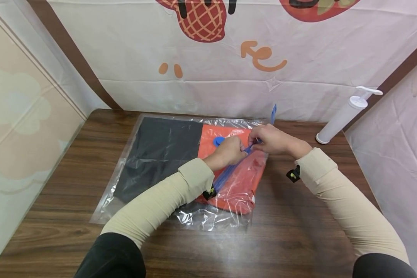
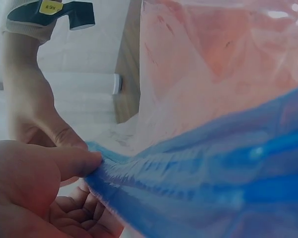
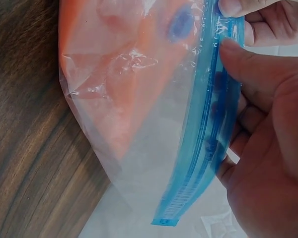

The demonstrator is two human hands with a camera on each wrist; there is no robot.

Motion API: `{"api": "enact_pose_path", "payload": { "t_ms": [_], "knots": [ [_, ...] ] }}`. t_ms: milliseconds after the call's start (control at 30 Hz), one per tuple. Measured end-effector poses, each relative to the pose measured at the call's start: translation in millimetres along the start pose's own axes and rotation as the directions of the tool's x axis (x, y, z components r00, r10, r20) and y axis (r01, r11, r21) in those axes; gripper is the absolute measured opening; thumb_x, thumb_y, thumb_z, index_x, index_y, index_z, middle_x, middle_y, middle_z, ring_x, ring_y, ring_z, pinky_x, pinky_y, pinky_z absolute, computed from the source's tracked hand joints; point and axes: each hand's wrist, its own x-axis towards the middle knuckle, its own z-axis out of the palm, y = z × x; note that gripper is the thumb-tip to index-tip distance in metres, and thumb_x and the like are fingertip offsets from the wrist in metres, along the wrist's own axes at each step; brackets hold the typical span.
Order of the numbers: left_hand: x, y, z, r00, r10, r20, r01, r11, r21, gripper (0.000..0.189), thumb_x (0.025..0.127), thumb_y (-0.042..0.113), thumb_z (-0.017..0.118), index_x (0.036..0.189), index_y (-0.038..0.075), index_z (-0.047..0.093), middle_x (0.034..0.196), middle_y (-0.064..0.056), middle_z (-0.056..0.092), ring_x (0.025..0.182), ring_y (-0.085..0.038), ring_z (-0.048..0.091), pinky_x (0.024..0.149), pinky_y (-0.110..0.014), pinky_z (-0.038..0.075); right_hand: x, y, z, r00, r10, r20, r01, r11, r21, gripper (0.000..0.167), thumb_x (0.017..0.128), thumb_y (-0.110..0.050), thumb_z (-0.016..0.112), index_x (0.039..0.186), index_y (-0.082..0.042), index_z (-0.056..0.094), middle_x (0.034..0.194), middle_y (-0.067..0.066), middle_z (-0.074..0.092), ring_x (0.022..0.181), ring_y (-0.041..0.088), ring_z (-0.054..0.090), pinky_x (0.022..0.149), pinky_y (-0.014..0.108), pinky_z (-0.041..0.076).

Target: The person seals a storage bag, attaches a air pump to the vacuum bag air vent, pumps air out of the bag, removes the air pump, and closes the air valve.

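Observation:
A clear plastic storage bag [image 1: 102, 212] with a blue zip strip [image 1: 227, 175] lies on the table. Inside it are a folded black cloth [image 1: 156, 158] and a folded orange one [image 1: 210, 133]; a round blue valve [image 1: 218, 141] sits over the orange part. My left hand [image 1: 229, 151] pinches the strip between thumb and fingers. Just beyond it, my right hand [image 1: 272, 139] pinches the same strip, its thumb [image 3: 253, 62] on the near face and fingers behind. The strip's far end [image 1: 273, 114] sticks up past the right hand.
A white hand pump [image 1: 340, 119] stands tilted at the back right of the wooden table [image 1: 299, 239], near the wall. A printed curtain [image 1: 132, 46] hangs behind the table, with more cloth at both sides.

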Motion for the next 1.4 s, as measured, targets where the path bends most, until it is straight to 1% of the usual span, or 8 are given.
{"api": "enact_pose_path", "payload": {
  "t_ms": [133, 267, 400, 633, 800, 933, 1200, 1400],
  "knots": [
    [0.8, -1.5, 1.2, 1.000, 0.004, -0.001, -0.004, 1.000, 0.010, 0.053, 0.097, 0.015, 0.068, 0.051, 0.015, 0.043, 0.045, 0.007, 0.034, 0.042, -0.005, 0.030, 0.043, -0.020, 0.021, 1.3, -0.5, 1.3, 1.000, 0.015, 0.024, -0.014, 1.000, -0.019, 0.014, 0.086, -0.002, 0.077, 0.084, -0.013, 0.068, 0.081, -0.002, 0.062, 0.078, 0.020, 0.058, 0.073, 0.040, 0.046],
    [0.9, -1.9, 1.4, 1.000, -0.015, -0.011, 0.015, 1.000, -0.001, 0.052, 0.097, 0.016, 0.069, 0.053, 0.015, 0.043, 0.047, 0.007, 0.033, 0.043, -0.006, 0.030, 0.044, -0.020, 0.022, 2.5, -0.8, 2.9, 0.999, 0.010, 0.034, -0.009, 1.000, -0.025, 0.016, 0.086, -0.002, 0.077, 0.082, -0.013, 0.066, 0.080, -0.002, 0.060, 0.076, 0.018, 0.055, 0.074, 0.041, 0.043],
    [0.2, -2.3, 0.4, 0.999, -0.039, -0.036, 0.038, 0.999, -0.027, 0.051, 0.096, 0.014, 0.070, 0.054, 0.014, 0.042, 0.048, 0.006, 0.031, 0.043, -0.006, 0.028, 0.044, -0.021, 0.021, 4.1, 0.6, 7.8, 1.000, -0.015, -0.009, 0.014, 0.999, -0.032, 0.019, 0.084, -0.001, 0.078, 0.078, -0.014, 0.064, 0.075, -0.003, 0.058, 0.072, 0.016, 0.053, 0.072, 0.039, 0.041],
    [0.2, -4.9, -0.7, 0.994, -0.022, -0.103, 0.017, 0.999, -0.048, 0.047, 0.092, 0.008, 0.069, 0.055, 0.014, 0.040, 0.049, 0.006, 0.029, 0.045, -0.007, 0.024, 0.046, -0.022, 0.020, 5.3, 1.6, 13.0, 0.998, -0.007, -0.058, 0.002, 0.995, -0.096, 0.021, 0.084, -0.006, 0.078, 0.076, -0.018, 0.063, 0.071, -0.007, 0.058, 0.071, 0.014, 0.054, 0.083, 0.045, 0.037],
    [1.3, -5.9, -0.8, 0.995, -0.043, -0.084, 0.040, 0.999, -0.035, 0.045, 0.094, 0.013, 0.072, 0.059, 0.014, 0.043, 0.051, 0.006, 0.033, 0.047, -0.008, 0.031, 0.047, -0.022, 0.026, 4.1, 7.1, 5.2, 0.998, -0.028, -0.048, 0.026, 0.998, -0.049, 0.011, 0.086, -0.008, 0.079, 0.082, -0.015, 0.071, 0.078, -0.004, 0.065, 0.076, 0.017, 0.060, 0.079, 0.043, 0.044],
    [2.1, -4.7, -1.7, 0.997, -0.040, -0.062, 0.038, 0.999, -0.031, 0.046, 0.094, 0.013, 0.071, 0.058, 0.014, 0.042, 0.050, 0.005, 0.031, 0.045, -0.008, 0.029, 0.045, -0.022, 0.025, 0.2, 12.2, -5.6, 0.999, 0.022, -0.028, -0.023, 1.000, -0.015, 0.011, 0.087, -0.002, 0.077, 0.085, -0.012, 0.072, 0.085, 0.000, 0.068, 0.087, 0.022, 0.060, 0.079, 0.043, 0.047],
    [2.4, -4.0, -0.9, 0.998, -0.054, -0.042, 0.053, 0.998, -0.020, 0.047, 0.094, 0.012, 0.070, 0.057, 0.014, 0.042, 0.049, 0.006, 0.031, 0.043, -0.008, 0.031, 0.043, -0.021, 0.027, -1.6, 14.1, -6.8, 0.999, 0.041, 0.009, -0.040, 0.997, -0.065, 0.012, 0.089, 0.000, 0.074, 0.086, -0.011, 0.070, 0.086, 0.001, 0.067, 0.090, 0.025, 0.060, 0.083, 0.047, 0.044],
    [2.2, -3.4, -0.9, 0.998, -0.049, -0.044, 0.047, 0.998, -0.037, 0.049, 0.095, 0.011, 0.067, 0.055, 0.014, 0.038, 0.049, 0.005, 0.028, 0.043, -0.007, 0.023, 0.043, -0.021, 0.022, -1.9, 14.3, -1.6, 0.998, 0.064, -0.009, -0.065, 0.993, -0.103, 0.014, 0.088, 0.001, 0.073, 0.085, -0.011, 0.068, 0.085, 0.001, 0.066, 0.090, 0.026, 0.059, 0.084, 0.050, 0.041]
  ]
}}
